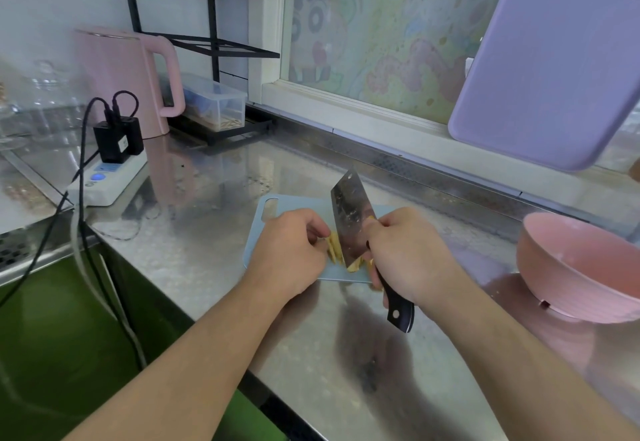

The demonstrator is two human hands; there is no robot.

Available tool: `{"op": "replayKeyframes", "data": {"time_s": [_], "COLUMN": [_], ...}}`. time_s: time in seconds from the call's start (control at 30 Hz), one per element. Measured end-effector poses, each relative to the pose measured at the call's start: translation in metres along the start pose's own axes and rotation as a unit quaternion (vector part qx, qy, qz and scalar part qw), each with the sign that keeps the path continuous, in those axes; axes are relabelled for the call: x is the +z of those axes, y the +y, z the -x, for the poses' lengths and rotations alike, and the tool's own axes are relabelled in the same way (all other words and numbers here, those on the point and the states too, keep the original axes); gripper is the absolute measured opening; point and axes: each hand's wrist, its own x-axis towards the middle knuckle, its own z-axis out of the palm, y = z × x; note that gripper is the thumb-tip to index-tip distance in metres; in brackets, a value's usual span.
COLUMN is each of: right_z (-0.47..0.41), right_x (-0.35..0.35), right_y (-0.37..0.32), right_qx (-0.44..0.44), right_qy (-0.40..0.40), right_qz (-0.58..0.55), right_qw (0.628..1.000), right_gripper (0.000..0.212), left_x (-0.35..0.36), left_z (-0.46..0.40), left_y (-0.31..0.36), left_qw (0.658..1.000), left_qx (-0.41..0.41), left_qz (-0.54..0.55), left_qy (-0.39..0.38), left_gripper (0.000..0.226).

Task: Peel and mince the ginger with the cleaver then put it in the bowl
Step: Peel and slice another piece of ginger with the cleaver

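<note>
**Cutting ginger on a small board with a cleaver**

A person's two bare forearms reach in from the near edge over a shiny steel counter (214, 177). In the middle lies a small pale blue cutting board (268, 213). On it sit pale yellow strips of ginger (334, 248), partly hidden between the hands.

The right hand (408, 253) is clenched around the black handle of a cleaver (348, 219), with the fingers curled over the top of the blade near its heel. The wide steel blade stands upright, its edge down on the ginger, its tip pointing to the far side. Small flecks cling to the blade's face.

The left hand (289, 250) rests on the board just left of the blade, fingers curled, their tips holding the ginger down.

At the right, well apart from the board, a pink bowl (585, 267) stands on the counter. At the far left are a pink kettle (128, 77) and a white power strip (107, 181) with black plugs. A lilac board (554, 59) leans at the far right against the window.
</note>
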Motion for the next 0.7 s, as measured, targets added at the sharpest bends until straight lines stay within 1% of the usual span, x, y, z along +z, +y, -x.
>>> {"op": "replayKeyframes", "data": {"time_s": [0.1, 0.17, 0.23, 0.3, 0.37, 0.47, 0.53, 0.7], "right_z": [0.0, 0.001, -0.001, -0.001, -0.001, 0.002, 0.003, 0.003], "right_x": [-0.001, 0.0, 0.001, 0.002, 0.002, 0.001, 0.001, 0.004], "right_y": [0.004, 0.006, 0.008, 0.007, 0.005, 0.004, 0.004, 0.006], "right_qx": [-0.009, -0.011, -0.009, -0.004, 0.002, 0.005, 0.008, 0.011], "right_qy": [0.008, 0.013, 0.003, -0.008, -0.015, -0.017, -0.024, -0.038], "right_qz": [-0.039, -0.065, -0.084, -0.118, -0.164, -0.179, -0.182, -0.175], "right_qw": [0.999, 0.998, 0.996, 0.993, 0.986, 0.984, 0.983, 0.984], "right_gripper": [0.053, 0.055, 0.055, 0.052, 0.043, 0.029, 0.029, 0.033], "left_x": [0.0, -0.001, -0.004, -0.006, -0.006, -0.006, -0.007, -0.007], "left_z": [0.0, 0.002, 0.005, 0.009, 0.01, 0.01, 0.011, 0.012], "left_y": [0.001, 0.005, 0.009, 0.013, 0.014, 0.013, 0.014, 0.015], "left_qw": [1.0, 0.999, 0.995, 0.99, 0.988, 0.986, 0.985, 0.987], "left_qx": [0.006, 0.013, 0.047, 0.085, 0.099, 0.115, 0.126, 0.127], "left_qz": [0.006, 0.039, 0.078, 0.108, 0.117, 0.115, 0.111, 0.088], "left_qy": [-0.005, 0.013, 0.033, 0.016, -0.015, -0.026, -0.024, -0.037], "left_gripper": [0.018, 0.023, 0.028, 0.028, 0.027, 0.037, 0.041, 0.04]}}
